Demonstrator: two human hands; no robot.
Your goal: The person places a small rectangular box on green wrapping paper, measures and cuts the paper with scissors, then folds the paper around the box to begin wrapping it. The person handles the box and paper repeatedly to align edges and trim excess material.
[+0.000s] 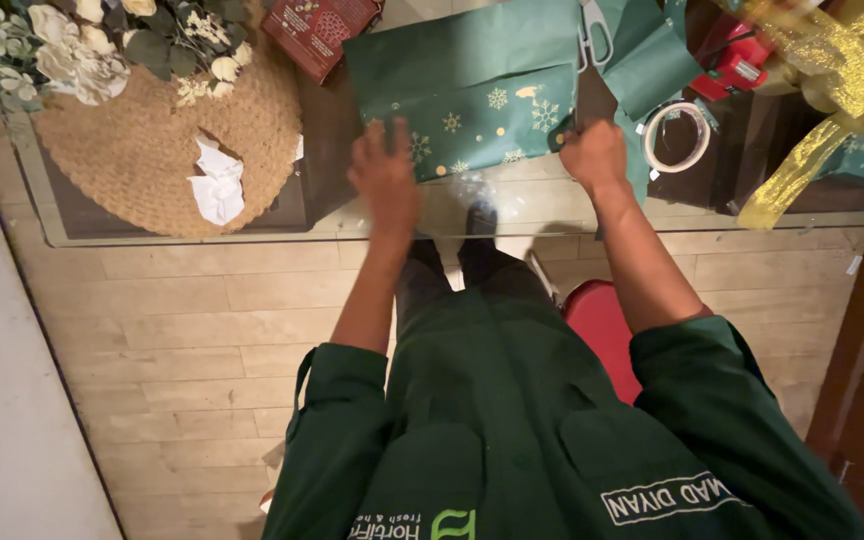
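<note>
On the green wrapped parcel [477, 110], both hands (left hand [385, 175] blurred, right hand [594, 155] fisted).

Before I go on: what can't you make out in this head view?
- Left hand: motion-blurred, finger pose unclear.
- Right hand: fingers curled over the green wrapping paper, grip hidden.
- Scissors: cut off by the top edge.
- Red box: cut off by the top edge.

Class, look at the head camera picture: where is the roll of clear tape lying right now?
The roll of clear tape lies on the glass table, upper right in the head view, just right of the right hand and below the red tape dispenser.
</note>
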